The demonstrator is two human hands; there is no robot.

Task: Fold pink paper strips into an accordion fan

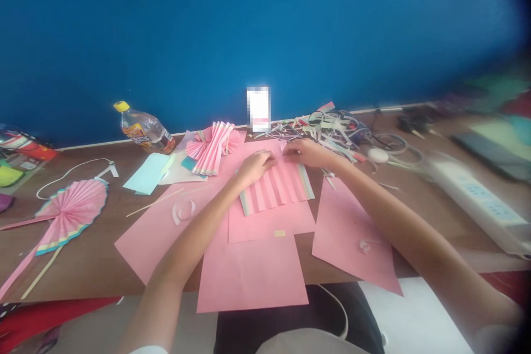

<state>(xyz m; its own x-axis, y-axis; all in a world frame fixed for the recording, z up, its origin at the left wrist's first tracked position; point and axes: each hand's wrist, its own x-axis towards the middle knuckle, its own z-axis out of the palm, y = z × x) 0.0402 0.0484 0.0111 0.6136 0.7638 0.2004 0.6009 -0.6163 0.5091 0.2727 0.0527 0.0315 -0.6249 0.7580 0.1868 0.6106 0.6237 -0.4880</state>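
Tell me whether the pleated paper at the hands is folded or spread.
Spread: the pleated paper lies opened out by the left hand and right hand, its pleats showing as separate bands.

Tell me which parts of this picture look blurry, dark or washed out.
In the head view, the white power strip at right is smeared; in the head view, the upper-right corner fades to black; in the head view, the upright screen is washed out white, with blocky edges; in the head view, the pleated pink paper is clearer, its folds visible.
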